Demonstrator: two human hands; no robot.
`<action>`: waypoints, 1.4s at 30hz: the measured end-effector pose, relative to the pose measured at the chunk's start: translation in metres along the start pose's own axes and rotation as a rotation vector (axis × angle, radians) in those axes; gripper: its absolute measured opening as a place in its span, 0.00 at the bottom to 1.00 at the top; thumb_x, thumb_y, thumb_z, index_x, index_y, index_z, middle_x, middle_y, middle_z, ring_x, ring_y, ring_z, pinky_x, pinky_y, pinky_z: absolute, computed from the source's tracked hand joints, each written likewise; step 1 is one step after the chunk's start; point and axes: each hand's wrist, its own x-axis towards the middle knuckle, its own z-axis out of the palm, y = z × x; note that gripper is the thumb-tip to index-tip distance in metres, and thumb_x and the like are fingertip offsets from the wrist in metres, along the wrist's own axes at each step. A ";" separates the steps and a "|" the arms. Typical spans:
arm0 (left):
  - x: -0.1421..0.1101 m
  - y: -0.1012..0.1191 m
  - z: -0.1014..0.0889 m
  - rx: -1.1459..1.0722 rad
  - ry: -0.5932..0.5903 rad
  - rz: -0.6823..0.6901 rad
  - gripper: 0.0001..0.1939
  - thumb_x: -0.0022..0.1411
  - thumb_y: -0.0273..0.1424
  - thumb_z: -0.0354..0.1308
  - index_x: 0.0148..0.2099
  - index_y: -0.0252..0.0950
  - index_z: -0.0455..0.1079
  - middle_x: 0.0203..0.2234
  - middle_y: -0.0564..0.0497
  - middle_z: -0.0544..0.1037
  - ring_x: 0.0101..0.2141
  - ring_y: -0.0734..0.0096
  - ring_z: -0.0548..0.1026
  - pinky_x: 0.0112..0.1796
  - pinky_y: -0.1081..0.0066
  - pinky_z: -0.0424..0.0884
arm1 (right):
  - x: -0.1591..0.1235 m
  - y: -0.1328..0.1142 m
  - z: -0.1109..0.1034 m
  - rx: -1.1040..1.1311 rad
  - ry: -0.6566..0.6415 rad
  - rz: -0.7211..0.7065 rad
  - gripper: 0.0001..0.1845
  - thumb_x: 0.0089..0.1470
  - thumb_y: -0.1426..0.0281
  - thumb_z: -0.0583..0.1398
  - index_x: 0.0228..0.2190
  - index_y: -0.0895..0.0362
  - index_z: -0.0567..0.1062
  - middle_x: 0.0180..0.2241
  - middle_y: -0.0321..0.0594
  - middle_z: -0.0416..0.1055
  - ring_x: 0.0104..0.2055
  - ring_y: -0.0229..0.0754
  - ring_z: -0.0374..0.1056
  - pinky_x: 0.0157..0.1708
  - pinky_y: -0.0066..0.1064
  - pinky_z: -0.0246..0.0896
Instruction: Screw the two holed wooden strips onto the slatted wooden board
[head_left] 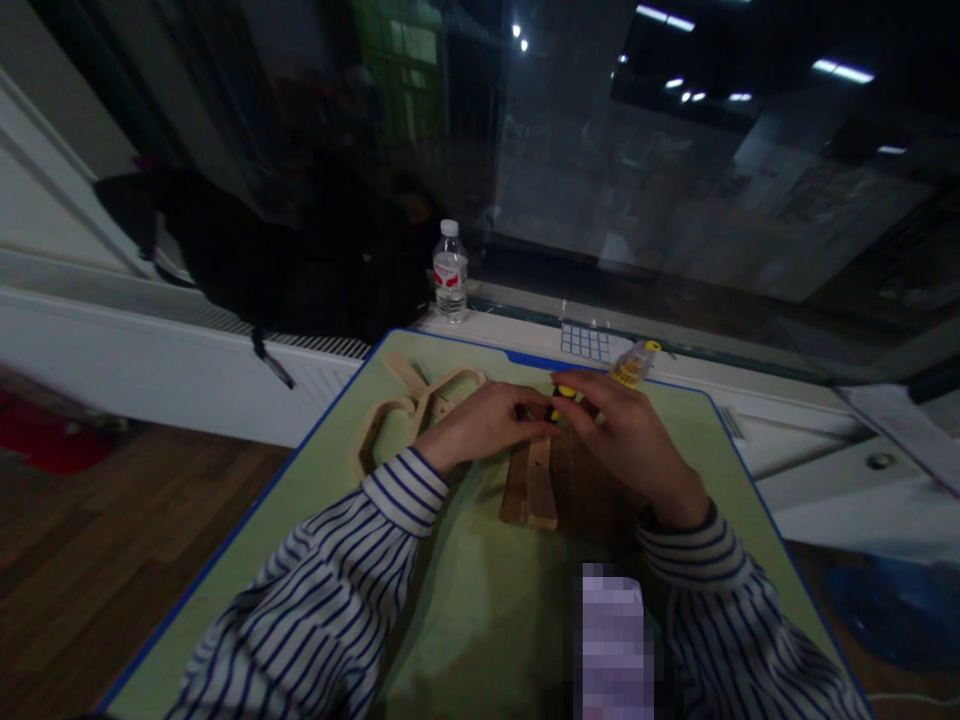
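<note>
A small yellow-and-black tool, which looks like a stubby screwdriver, is upright between my two hands. My right hand grips its upper part with thumb and fingers. The fingertips of my left hand are pinched around its lower end; whether they also hold something small is hidden. Below them a pale wooden strip with a small hole lies on a brown wooden board. The tool's tip is hidden by my fingers. To the left of my left hand lies a curved wooden frame, partly covered by it.
The pale green table has a blue edge. Another wooden piece lies at its far left. Beyond stand a water bottle, a clear yellow-capped bottle and a black bag on the sill. A pixelated patch covers the near middle.
</note>
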 end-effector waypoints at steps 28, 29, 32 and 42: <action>0.000 0.006 -0.003 0.041 0.012 -0.017 0.13 0.62 0.39 0.56 0.42 0.36 0.76 0.32 0.52 0.81 0.31 0.71 0.75 0.31 0.76 0.63 | -0.001 -0.003 -0.003 0.057 -0.033 0.055 0.20 0.59 0.67 0.56 0.53 0.55 0.69 0.50 0.47 0.73 0.46 0.45 0.73 0.46 0.42 0.71; 0.000 0.005 -0.002 0.035 0.005 -0.015 0.13 0.62 0.39 0.56 0.42 0.36 0.77 0.31 0.52 0.81 0.30 0.72 0.75 0.31 0.76 0.63 | -0.001 -0.003 -0.004 0.056 -0.034 0.048 0.20 0.60 0.68 0.56 0.53 0.55 0.69 0.50 0.47 0.73 0.47 0.45 0.72 0.47 0.42 0.70; 0.000 0.001 -0.001 0.009 -0.011 -0.011 0.14 0.63 0.39 0.56 0.42 0.36 0.77 0.31 0.52 0.81 0.30 0.72 0.75 0.30 0.76 0.63 | -0.001 -0.003 -0.003 0.030 -0.027 0.018 0.17 0.60 0.69 0.55 0.51 0.56 0.71 0.48 0.46 0.74 0.50 0.45 0.71 0.50 0.41 0.68; -0.001 -0.002 -0.001 -0.028 -0.069 0.001 0.14 0.65 0.37 0.53 0.46 0.38 0.76 0.34 0.52 0.81 0.33 0.71 0.75 0.34 0.76 0.65 | -0.002 0.000 0.002 0.022 -0.003 0.044 0.15 0.59 0.68 0.57 0.48 0.54 0.72 0.45 0.44 0.76 0.43 0.44 0.74 0.44 0.40 0.71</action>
